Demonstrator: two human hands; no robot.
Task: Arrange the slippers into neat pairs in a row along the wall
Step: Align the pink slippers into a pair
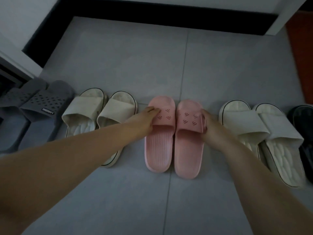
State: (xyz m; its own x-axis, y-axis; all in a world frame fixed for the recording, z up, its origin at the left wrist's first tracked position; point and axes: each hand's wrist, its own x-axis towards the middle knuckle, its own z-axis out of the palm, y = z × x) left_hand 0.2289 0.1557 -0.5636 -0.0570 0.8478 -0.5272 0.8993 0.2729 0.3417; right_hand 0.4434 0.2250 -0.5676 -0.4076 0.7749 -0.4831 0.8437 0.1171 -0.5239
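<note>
Gripping the outer edges of the pink pair, I have my left hand with fingers laid flat over the strap of the left pink slipper, thumb hidden under the strap edge so I cannot tell how tightly it pinches, and my right hand curled around the outer side of the strap of the right pink slipper, fingers closed on it. Both slippers run lengthwise away from me, toes towards the black skirting board, heels towards my body, and they lie just beside each other with a thin gap between them. Each hand sits on its own slipper, so neither needs to cross. What matters, I judge, is that the right pink slipper sits slightly nearer me than the left one, so a small push away from me should level the toes. Left of the pink pair stands the cream pair, close to my left wrist; beyond that, the grey pair. Right of the pink pair lies the white pair, touching my right forearm, with a dark slipper past it at the frame edge.
</note>
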